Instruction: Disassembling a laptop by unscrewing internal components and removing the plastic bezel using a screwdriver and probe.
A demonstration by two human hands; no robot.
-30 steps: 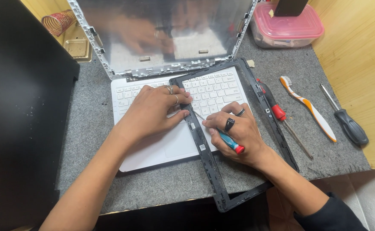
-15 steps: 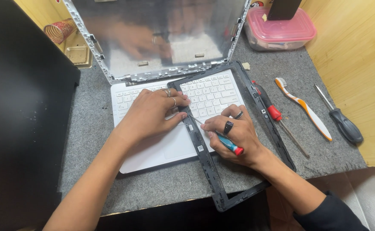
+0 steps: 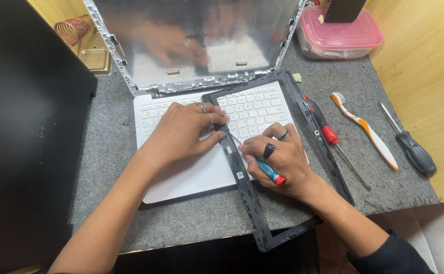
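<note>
The left hand point(image 3: 184, 133) presses flat, fingers spread, pinning the black bezel frame point(image 3: 244, 187) across the white laptop point(image 3: 181, 177); the right hand point(image 3: 282, 160) grips a small blue-handled screwdriver point(image 3: 265, 170), tip seemingly at the frame's strip; keep it steady; a red-handled screwdriver point(image 3: 328, 133), toothbrush point(image 3: 366, 129) and black screwdriver point(image 3: 409, 147) lie rightward, apart.
</note>
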